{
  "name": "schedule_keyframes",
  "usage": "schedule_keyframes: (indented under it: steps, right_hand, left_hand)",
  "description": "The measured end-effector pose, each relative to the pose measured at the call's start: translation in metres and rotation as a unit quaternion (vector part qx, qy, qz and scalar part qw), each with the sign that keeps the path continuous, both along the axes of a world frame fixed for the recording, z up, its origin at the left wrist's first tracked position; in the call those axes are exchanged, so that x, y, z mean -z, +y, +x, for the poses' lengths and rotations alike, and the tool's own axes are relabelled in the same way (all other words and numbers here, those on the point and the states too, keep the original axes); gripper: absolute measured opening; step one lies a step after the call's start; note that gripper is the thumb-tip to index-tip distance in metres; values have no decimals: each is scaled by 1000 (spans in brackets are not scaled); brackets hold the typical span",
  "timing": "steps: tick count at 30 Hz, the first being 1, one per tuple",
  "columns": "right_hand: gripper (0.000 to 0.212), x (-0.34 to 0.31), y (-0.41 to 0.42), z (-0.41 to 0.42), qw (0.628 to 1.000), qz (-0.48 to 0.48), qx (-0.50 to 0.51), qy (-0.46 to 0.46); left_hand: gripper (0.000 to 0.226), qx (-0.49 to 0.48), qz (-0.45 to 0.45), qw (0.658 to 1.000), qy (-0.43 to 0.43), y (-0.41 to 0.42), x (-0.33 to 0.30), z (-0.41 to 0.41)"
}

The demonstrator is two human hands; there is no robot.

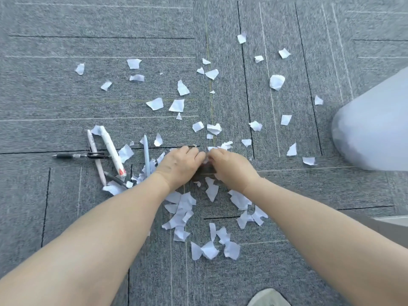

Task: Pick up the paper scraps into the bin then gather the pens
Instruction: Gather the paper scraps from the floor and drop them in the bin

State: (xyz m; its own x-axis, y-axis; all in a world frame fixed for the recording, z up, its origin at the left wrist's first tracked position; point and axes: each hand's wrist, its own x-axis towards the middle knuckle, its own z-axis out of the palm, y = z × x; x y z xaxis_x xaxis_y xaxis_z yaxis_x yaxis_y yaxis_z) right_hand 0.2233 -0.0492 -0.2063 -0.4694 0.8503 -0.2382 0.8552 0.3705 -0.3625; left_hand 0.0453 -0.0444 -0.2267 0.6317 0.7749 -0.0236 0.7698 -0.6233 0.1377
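White paper scraps point(177, 106) lie scattered over the grey carpet floor point(66, 96), thickest in the patches near the person's forearms and thinner farther out. The bin point(373, 127), a pale rounded container lined with a thin bag, stands at the right edge; its opening is out of view, so what it holds cannot be told. A few scraps lie near its foot.

Both hands are low on the floor, knuckles close together. The left hand point(181, 165) and right hand point(230, 165) have curled fingers meeting over a small cluster of scraps; whether each one actually pinches paper cannot be told.

The pens point(112, 150) lie loose to the left: a black one, a pinkish one, a thick white one, a pale blue one and a dark one, mixed with scraps. A shoe tip point(268, 298) shows at the bottom.
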Motion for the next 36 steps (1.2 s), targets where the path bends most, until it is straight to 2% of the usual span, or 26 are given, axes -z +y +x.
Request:
schedule_keyframes:
  steps: [3, 5, 6, 8, 10, 13, 16, 19, 22, 24, 26, 29, 32, 33, 36]
  right_hand:
    - [18, -21, 11, 9, 970, -67, 208, 107]
    - [18, -43, 26, 20, 936, -50, 295, 186]
    - [18, -57, 36, 26, 921, -34, 323, 216]
    - [18, -92, 58, 40, 896, 18, 358, 262]
    - [16, -137, 80, 57, 868, 95, 380, 305]
    - [15, -222, 105, 96, 815, 228, 414, 335]
    - [13, -302, 111, 152, 763, 355, 444, 306]
    - [13, -334, 101, 217, 748, 379, 497, 222]
    - [16, -318, 79, 269, 759, 296, 559, 154]
    - [17, -300, 63, 290, 752, 262, 590, 135]
    - [27, -284, 50, 306, 739, 221, 619, 147]
    - [43, -270, 37, 322, 753, 108, 633, 141]
    - [46, -271, 28, 327, 725, 94, 662, 169]
    - [43, -273, 27, 324, 710, 120, 668, 188]
    - [29, -286, 31, 303, 676, 241, 636, 284]
  left_hand:
    - [19, 24, -45, 999, 3, 10, -7, 0]
    - [17, -1, -55, 998, -3, 18, -18, 7]
    - [17, -45, -83, 995, -34, 25, -29, 15]
    - [22, -153, -156, 959, -178, 42, -62, 39]
    - [24, -191, -158, 917, -311, 64, -106, 74]
    - [27, -183, -147, 850, -471, 100, -193, 138]
    - [29, -119, -158, 806, -557, 125, -275, 208]
    - [27, -82, -203, 792, -569, 135, -322, 281]
    - [31, -81, -287, 795, -528, 132, -325, 347]
    - [27, -59, -309, 828, -465, 122, -316, 379]
    - [22, -48, -322, 863, -387, 112, -307, 401]
    - [19, -32, -333, 880, -338, 107, -300, 419]
    - [26, -21, -332, 892, -305, 115, -302, 421]
    - [30, -27, -329, 885, -329, 120, -300, 417]
    - [28, -64, -339, 814, -468, 134, -296, 390]
